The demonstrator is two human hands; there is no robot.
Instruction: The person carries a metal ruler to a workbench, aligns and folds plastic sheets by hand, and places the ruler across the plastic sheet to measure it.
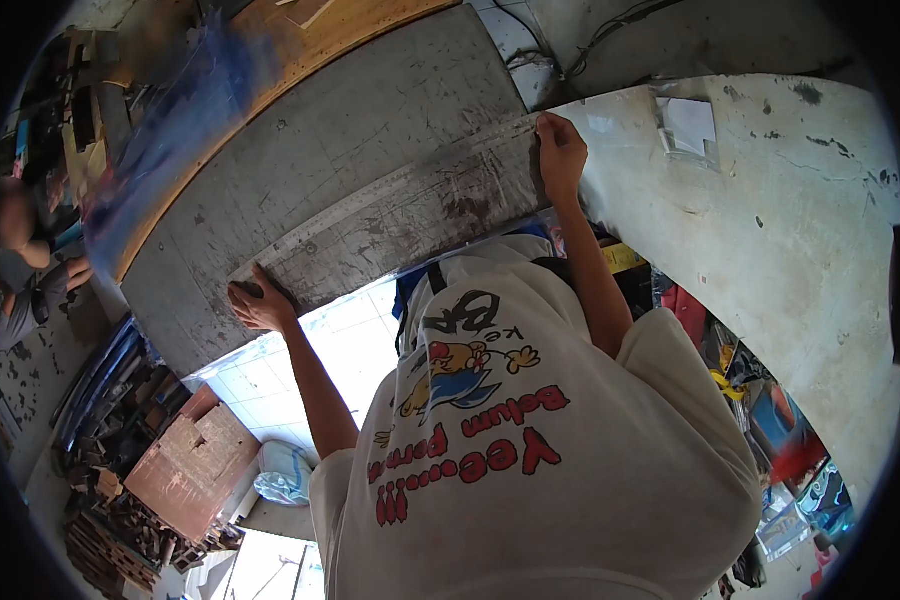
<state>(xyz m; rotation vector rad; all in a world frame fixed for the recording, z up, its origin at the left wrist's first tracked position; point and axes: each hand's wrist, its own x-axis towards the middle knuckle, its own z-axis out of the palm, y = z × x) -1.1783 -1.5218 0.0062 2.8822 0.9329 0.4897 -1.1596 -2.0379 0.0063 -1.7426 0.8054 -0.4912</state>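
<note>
One ruler (375, 190) spans left hand (263, 307), right hand (563, 155); latter near table (270, 150) edge.

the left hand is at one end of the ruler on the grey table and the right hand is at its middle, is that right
Not quite: the right hand is at the other end of the ruler, not its middle, as the head view shows. The left hand is at one end, and the ruler is on the grey table.

Blue material (225, 75) is blurred; the bottom edge crops the shirt (580, 500).
</note>
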